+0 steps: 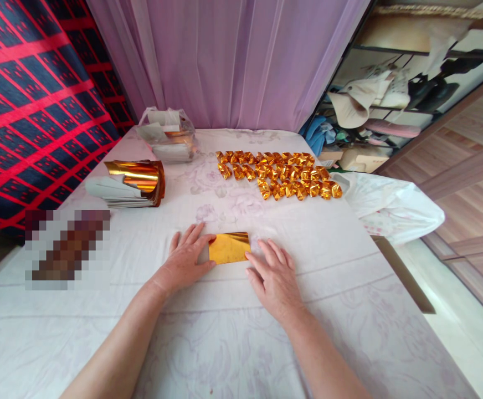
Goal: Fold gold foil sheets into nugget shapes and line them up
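A small gold foil sheet [229, 247] lies flat on the white floral tablecloth [225, 332] in front of me. My left hand [185, 257] presses on its left edge, thumb and fingers on the foil. At the sheet's right edge my right hand [275, 277] rests flat, fingertips touching the foil. Farther back, several folded gold paper pieces [278, 174] lie in rows. A stack of gold foil sheets [135, 182] with curled tops sits at the left.
A clear plastic bag of paper [167, 136] stands at the back left before a lilac curtain [233, 61]. A white plastic bag [391, 205] hangs over the table's right edge. A cluttered shelf [391, 94] stands at the right, a red-patterned cloth [29, 105] at the left.
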A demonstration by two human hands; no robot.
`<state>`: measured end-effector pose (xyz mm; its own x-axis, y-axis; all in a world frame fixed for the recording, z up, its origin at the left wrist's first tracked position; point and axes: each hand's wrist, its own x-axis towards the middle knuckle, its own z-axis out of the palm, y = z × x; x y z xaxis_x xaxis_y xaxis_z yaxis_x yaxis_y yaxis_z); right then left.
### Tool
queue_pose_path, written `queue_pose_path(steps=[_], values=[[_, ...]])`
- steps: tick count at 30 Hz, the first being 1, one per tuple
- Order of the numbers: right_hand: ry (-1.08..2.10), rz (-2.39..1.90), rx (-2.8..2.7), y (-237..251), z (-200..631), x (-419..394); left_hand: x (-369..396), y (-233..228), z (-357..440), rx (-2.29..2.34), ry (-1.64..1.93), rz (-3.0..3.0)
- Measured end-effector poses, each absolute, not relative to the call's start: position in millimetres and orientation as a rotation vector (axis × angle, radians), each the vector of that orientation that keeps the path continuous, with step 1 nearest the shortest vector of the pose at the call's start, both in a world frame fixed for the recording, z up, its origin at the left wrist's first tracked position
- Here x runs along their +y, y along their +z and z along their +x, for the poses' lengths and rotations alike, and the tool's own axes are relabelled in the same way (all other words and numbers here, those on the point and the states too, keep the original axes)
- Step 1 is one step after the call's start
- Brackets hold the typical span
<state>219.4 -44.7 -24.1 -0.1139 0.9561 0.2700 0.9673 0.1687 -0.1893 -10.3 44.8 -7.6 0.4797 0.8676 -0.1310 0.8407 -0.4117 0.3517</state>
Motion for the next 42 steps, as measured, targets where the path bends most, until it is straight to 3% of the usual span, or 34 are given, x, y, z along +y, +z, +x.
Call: queue_pose_path(steps=[9,17,42], values=[[-0.095,-1.761,-2.11,-25,209,-46,46,-3,-9,1.429,0.063,2.324],[0.093,-1.667,-2.257,-15,183,-46,45,1,-8,1.43,0.041,2.312],[-0.017,-1.611,-2.103,-32,217,-40,49,1,-14,1.375,0.004,2.342]])
